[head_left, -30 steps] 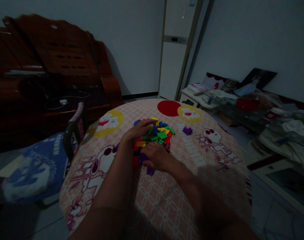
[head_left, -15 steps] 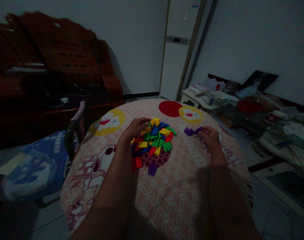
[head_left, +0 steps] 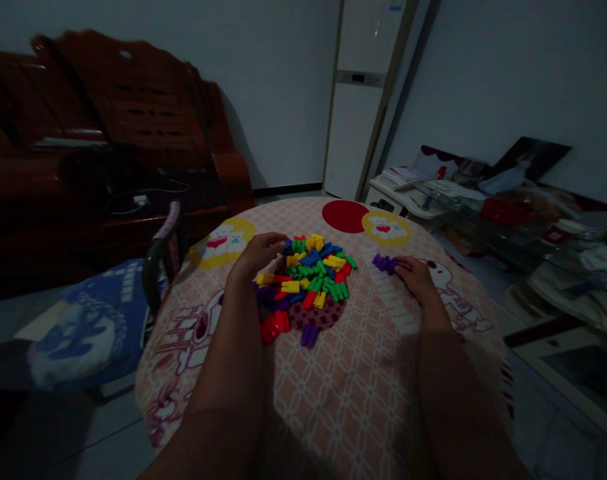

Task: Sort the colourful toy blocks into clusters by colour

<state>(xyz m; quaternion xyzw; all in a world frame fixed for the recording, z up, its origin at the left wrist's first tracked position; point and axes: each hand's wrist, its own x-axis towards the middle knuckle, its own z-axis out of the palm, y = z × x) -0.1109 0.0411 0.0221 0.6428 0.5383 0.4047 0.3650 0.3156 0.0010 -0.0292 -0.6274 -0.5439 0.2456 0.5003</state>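
Note:
A pile of plastic building blocks in red, yellow, green, blue and purple lies mid-table, each with rounded prongs. At the pile's far left edge is my left hand, its fingertips closed on a small purple block. To the right of the pile, a short row of purple blocks rests on the cloth. My right hand pinches the near right end of that row. One purple block lies by itself in front of the pile, and red blocks sit near my left forearm.
A patterned cloth covers the round table. A chair with a blue cover stands at the left, before a wooden bench. Cluttered low furniture runs along the right wall, and a tall white cabinet-like unit stands behind.
My left hand has drawn slightly left, and a purple block now shows at its fingertips. On the right, the purple block in my fingers has joined the others in the row.

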